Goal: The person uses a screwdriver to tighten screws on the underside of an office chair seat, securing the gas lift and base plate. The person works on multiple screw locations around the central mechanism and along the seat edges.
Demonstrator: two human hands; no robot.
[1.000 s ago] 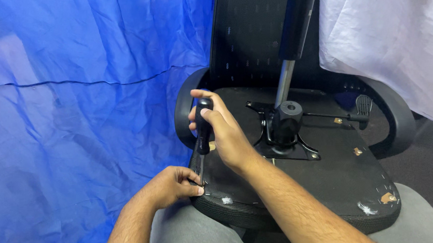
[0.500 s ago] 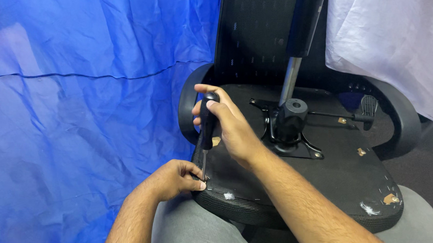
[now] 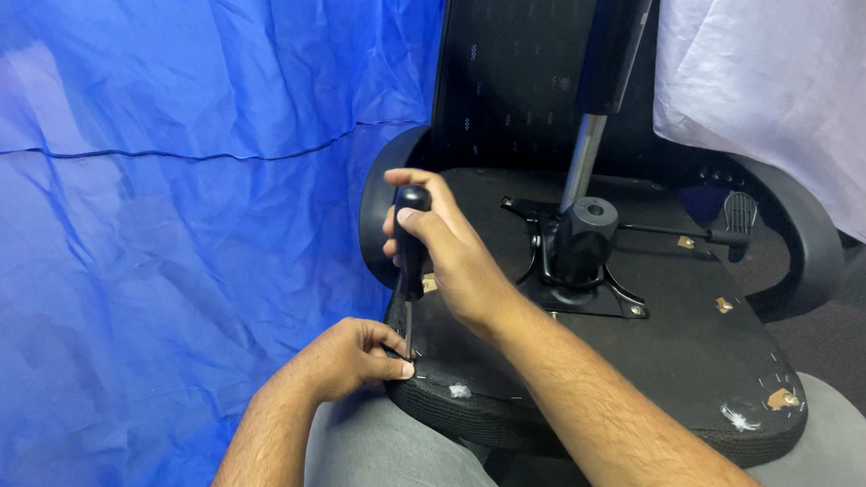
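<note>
An overturned black office chair seat [image 3: 687, 349] rests on my lap, its underside facing up. My right hand [image 3: 452, 255] grips the black handle of a screwdriver [image 3: 411, 242] held upright, tip down at the seat's near left edge. My left hand [image 3: 351, 359] pinches the shaft tip against the seat edge with thumb and fingers. The metal mounting plate and black cylinder hub [image 3: 583, 248] sit at the seat's middle, right of my right hand.
A blue cloth [image 3: 155, 206] hangs at the left, a white cloth [image 3: 793, 95] at the upper right. The chair back [image 3: 513, 78] and gas column [image 3: 604, 73] rise behind the seat. Black armrests [image 3: 803, 246] curve at both sides. A lever [image 3: 735, 217] sticks out rightward.
The view has shifted slightly; both hands stay at the seat's near left edge with the screwdriver upright. No clear movement of the tool.
</note>
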